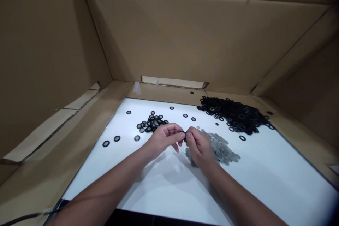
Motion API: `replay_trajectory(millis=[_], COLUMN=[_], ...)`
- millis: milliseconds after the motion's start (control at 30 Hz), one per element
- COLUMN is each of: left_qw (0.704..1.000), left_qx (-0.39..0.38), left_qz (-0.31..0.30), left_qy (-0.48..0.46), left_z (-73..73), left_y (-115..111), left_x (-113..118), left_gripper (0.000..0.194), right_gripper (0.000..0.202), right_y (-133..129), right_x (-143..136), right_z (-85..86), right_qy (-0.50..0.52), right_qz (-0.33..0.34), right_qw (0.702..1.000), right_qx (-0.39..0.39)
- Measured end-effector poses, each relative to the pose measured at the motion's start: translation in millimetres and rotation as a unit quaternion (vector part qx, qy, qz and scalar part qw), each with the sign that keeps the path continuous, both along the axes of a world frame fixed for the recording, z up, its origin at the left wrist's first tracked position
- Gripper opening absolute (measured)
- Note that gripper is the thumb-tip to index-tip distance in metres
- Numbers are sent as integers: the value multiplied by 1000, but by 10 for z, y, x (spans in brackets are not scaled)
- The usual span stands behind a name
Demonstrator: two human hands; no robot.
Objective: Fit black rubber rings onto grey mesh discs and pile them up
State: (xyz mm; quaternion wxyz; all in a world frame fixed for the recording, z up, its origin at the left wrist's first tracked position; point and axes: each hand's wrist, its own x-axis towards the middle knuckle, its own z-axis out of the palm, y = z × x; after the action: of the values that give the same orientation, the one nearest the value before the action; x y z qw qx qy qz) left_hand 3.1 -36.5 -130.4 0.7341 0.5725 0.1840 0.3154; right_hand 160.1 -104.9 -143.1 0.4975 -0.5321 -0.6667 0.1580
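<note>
Over the white board, my left hand (169, 136) and my right hand (198, 144) meet with their fingertips pinched on one small black rubber ring (184, 135). The fingers cover most of that ring, so I cannot tell if a disc sits inside it. Under and beside my right hand lies a pile of grey mesh discs (222, 150). Just beyond my left hand is a heap of black rings with grey discs in them (155, 123). A big pile of plain black rings (235, 113) lies at the far right.
Tall cardboard walls (169, 35) enclose the white board (164, 190) at the back and both sides. Several disc-filled rings (117, 138) are scattered at the left. One loose black ring (242, 138) lies near the big pile. A dark cable (26, 216) runs at the lower left.
</note>
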Motion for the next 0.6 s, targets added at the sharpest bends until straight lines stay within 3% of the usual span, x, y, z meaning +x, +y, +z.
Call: replay_trajectory(millis=[200,600], left_qw=[1000,998], left_qx=[13,-3], left_qz=[3,-25], left_qy=[21,62], left_z=[6,137], left_y=[47,21], left_x=[-31,-67], left_gripper=[23,26], right_gripper=[32,33], right_y=[14,-31], right_x=[57,-27], right_z=[37,-11], right_qy=[-9,22], right_qz=[43,32], right_qw=[999,999], right_qx=[-31,-7])
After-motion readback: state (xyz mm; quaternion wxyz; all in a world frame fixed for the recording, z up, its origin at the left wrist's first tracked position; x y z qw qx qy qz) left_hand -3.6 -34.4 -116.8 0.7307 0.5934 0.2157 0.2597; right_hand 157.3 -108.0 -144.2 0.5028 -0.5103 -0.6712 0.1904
